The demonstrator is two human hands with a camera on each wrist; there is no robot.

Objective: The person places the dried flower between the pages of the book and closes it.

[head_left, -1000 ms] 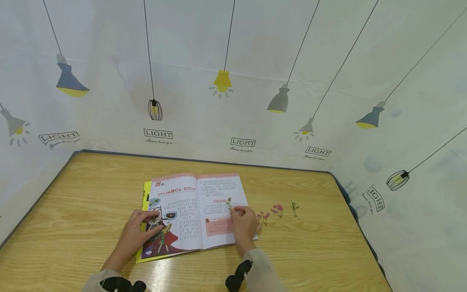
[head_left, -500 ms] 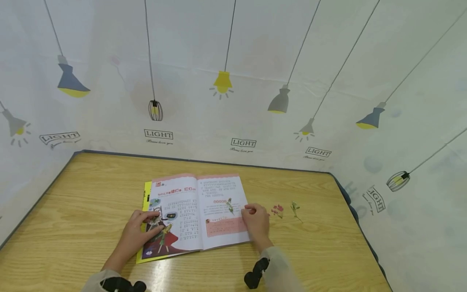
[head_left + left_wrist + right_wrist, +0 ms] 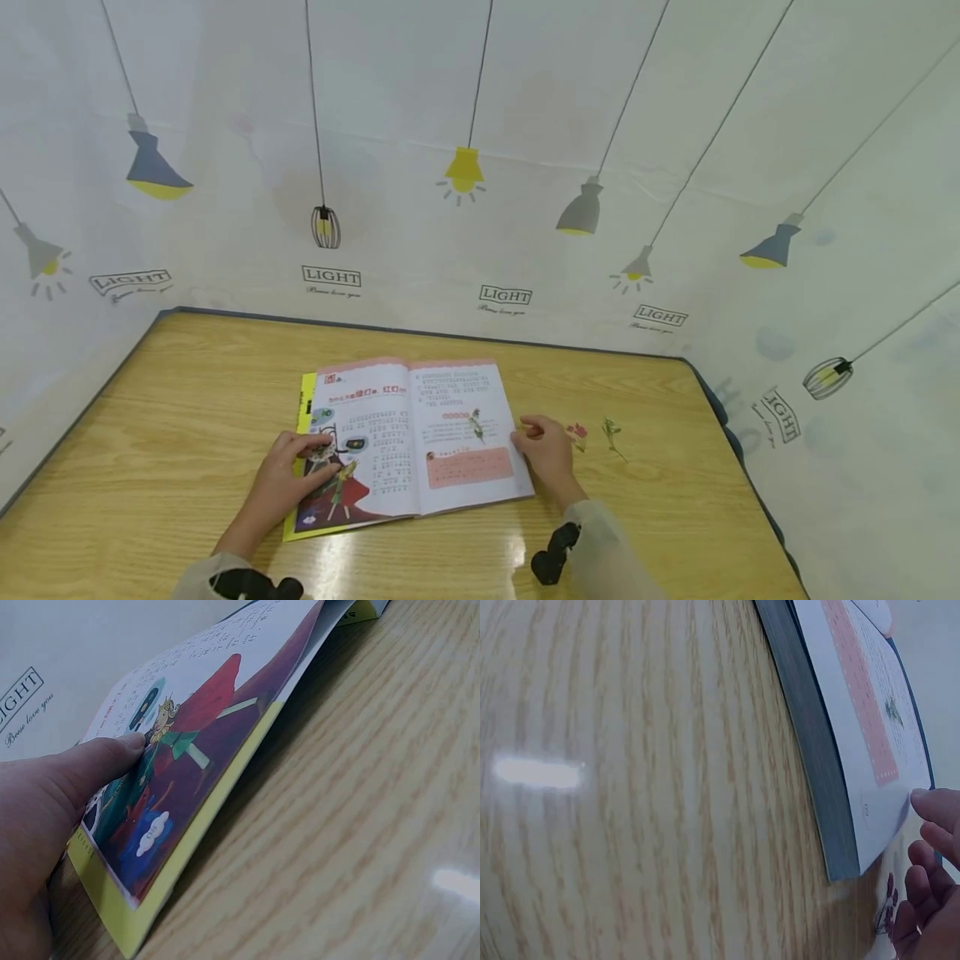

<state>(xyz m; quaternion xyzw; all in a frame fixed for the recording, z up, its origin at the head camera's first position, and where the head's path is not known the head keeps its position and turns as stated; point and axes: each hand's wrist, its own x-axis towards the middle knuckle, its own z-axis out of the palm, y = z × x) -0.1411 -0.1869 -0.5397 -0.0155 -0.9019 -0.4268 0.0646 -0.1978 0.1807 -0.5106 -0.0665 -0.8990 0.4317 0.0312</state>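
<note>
An open book (image 3: 450,492) with a yellow cover lies on the table. My left hand (image 3: 279,482) rests on its illustrated left page, thumb (image 3: 124,750) and fingers pressing the paper down. A small green sprig with a pale flower head (image 3: 477,427) lies on the right page. My right hand (image 3: 547,454) is at that page's right edge, and in the right wrist view a fingertip (image 3: 922,801) touches the paper near the edge. Its other fingers are bent. Whether it pinches the page cannot be made out. Beyond the hand lies a pink flower (image 3: 889,904).
Right of the right hand, a pink flower sprig (image 3: 577,432), partly covered by the hand, and a green sprig (image 3: 611,433) lie on the wood-grain table (image 3: 660,517). A wall covering with printed lamps (image 3: 465,167) borders the table behind and at the sides.
My right hand has let go of the green sprig, leaving it on the right page, and drawn rightward to the book's edge. The left hand stays in place.
</note>
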